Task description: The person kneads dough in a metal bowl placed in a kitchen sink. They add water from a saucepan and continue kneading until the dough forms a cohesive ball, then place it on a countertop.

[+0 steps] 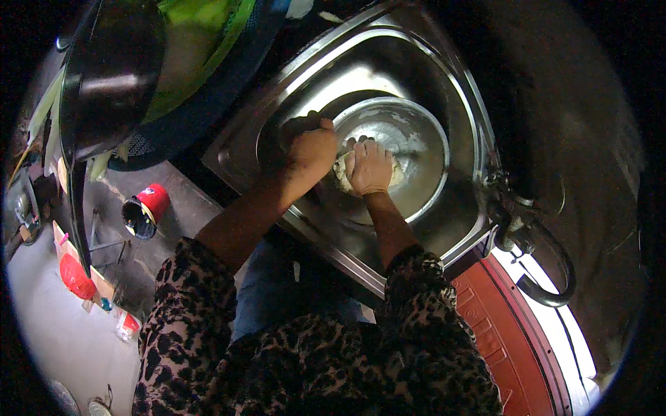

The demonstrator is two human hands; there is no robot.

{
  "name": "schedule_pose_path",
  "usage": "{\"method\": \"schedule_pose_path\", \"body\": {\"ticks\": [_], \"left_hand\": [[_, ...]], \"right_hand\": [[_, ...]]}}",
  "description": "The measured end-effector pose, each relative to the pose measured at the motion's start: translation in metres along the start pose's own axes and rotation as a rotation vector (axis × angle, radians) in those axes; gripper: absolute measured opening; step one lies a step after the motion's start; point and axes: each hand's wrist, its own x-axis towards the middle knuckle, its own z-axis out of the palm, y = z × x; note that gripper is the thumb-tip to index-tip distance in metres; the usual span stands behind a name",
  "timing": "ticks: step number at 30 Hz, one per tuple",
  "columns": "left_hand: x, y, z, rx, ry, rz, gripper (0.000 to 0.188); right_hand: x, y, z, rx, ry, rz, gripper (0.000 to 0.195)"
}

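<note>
A round metal bowl (426, 177) stands inside a stainless steel sink (458, 208). Pale dough (343, 177) lies in the bowl near its left side, and whitish residue clings to the bowl's inner wall. My right hand (372, 169) presses on the dough from above with its palm down and fingers stretched forward. At the bowl's left rim is my left hand (314, 156), its fingers curled; whether they grip the rim is hidden by the hand itself.
A black curved faucet (564, 260) is at the sink's right corner. A red bucket (154, 201) lies on the floor at the left. At the upper left are a green and dark mesh container (208, 99) and a dark pan-like object (114, 78). A red door (489, 317) is at the lower right.
</note>
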Motion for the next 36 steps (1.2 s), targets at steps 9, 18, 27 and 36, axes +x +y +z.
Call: {"method": "schedule_pose_path", "body": {"ticks": [9, 18, 27, 36], "left_hand": [[0.006, -0.009, 0.015, -0.024, 0.055, 0.044, 0.023], [0.016, -0.018, 0.018, 0.029, 0.244, 0.188, 0.021], [0.028, -0.021, 0.017, 0.047, 0.122, 0.111, 0.032], [0.013, -0.012, 0.013, -0.015, 0.040, 0.080, 0.031]], "right_hand": [[0.041, 0.008, 0.022, -0.033, 0.009, -0.021, 0.029], [0.063, 0.024, 0.044, 0.003, 0.123, 0.072, 0.045], [-0.012, -0.003, -0.045, 0.095, -0.179, 0.007, 0.034], [-0.051, -0.011, -0.015, -0.041, -0.099, -0.238, 0.038]]}}
